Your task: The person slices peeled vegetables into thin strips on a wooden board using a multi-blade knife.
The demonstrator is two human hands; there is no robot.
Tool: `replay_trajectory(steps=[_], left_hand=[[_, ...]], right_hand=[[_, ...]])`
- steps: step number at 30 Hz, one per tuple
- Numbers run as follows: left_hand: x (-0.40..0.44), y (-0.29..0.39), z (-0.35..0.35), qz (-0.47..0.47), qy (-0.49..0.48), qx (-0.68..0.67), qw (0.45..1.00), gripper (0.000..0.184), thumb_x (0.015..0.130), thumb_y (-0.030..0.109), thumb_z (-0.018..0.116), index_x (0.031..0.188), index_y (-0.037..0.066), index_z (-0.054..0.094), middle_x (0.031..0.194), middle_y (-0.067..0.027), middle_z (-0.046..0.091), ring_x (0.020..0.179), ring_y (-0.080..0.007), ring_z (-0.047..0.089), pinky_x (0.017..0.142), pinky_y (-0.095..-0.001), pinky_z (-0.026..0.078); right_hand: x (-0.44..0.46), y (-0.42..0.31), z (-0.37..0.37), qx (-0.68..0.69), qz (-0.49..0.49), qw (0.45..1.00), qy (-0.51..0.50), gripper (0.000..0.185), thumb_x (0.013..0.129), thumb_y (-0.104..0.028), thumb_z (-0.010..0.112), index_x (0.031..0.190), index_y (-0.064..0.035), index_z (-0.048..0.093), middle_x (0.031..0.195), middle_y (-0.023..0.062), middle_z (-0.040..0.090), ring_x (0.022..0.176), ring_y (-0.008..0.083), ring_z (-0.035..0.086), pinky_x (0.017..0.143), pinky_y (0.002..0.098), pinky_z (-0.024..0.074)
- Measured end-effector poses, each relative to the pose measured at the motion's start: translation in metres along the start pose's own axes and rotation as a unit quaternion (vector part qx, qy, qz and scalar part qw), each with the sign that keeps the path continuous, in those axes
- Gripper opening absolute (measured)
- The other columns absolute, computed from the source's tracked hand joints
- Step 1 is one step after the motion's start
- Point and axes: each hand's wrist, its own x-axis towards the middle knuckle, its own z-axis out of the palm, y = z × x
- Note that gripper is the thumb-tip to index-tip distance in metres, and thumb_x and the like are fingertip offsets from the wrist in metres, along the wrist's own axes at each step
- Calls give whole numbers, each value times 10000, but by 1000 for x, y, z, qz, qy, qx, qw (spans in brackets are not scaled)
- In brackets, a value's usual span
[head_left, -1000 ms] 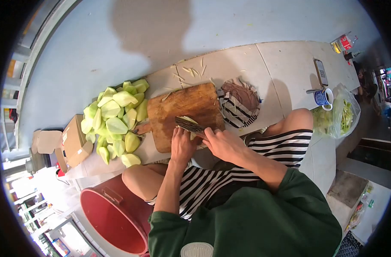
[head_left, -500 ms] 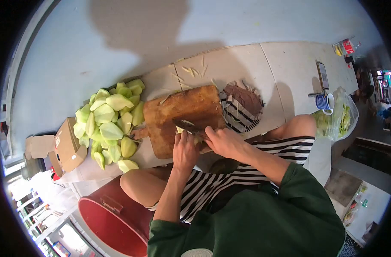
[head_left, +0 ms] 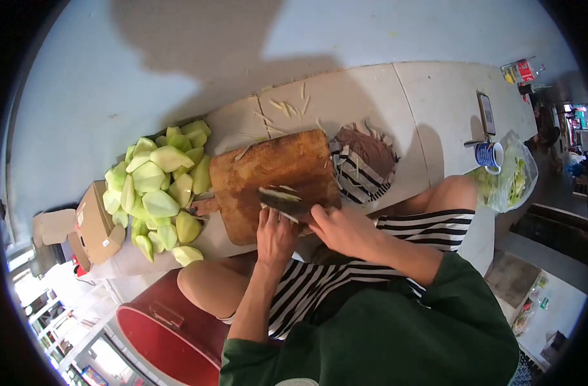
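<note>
My right hand (head_left: pixel 338 229) is closed round the handle of a knife (head_left: pixel 285 204), its broad dark blade slanting across the lower part of a wooden cutting board (head_left: pixel 268 161). Just below the blade is my left hand (head_left: pixel 276 233), fingers bent and pressed together on a pale piece of peeled fruit or vegetable that is mostly hidden. Thin pale slivers (head_left: pixel 287 189) lie along the blade's far side. Left of the board is a heap of peeled pale-green chunks (head_left: pixel 160 203); I cannot tell their exact kind.
A crumpled striped cloth (head_left: pixel 365 161) touches the board's right side. Pale strips (head_left: pixel 287 106) are scattered behind the board. A cardboard box (head_left: pixel 100 222) and red bin (head_left: pixel 172 331) are at left. Farther right are a blue mug (head_left: pixel 486 155), phone (head_left: pixel 486 113) and plastic bag of greens (head_left: pixel 516 177).
The knife has risen and tilted, showing more of its blade, with slivers beside it. My left hand has shifted slightly down and left. The view has shifted slightly.
</note>
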Motion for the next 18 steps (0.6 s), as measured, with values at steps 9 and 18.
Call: replay_trajectory(steps=[9,18], left_hand=[[-8,0,0,-26,-22,-15,999,410,756,78,762,1151,8,681,1137,-178,645,1069,-403,606,912,-458,538],[-9,-3,4,7,39,1,999,381,699,75,811,1053,16,683,1016,-151,661,920,-377,633,814,-459,548]], right_hand=[[9,4,4,21,42,998,-45,297,998,-262,630,1022,-12,471,726,240,672,665,449,688,549,533,540],[5,5,11,56,43,997,-26,290,1000,-266,623,1042,-20,475,685,235,656,643,445,682,539,540,534]])
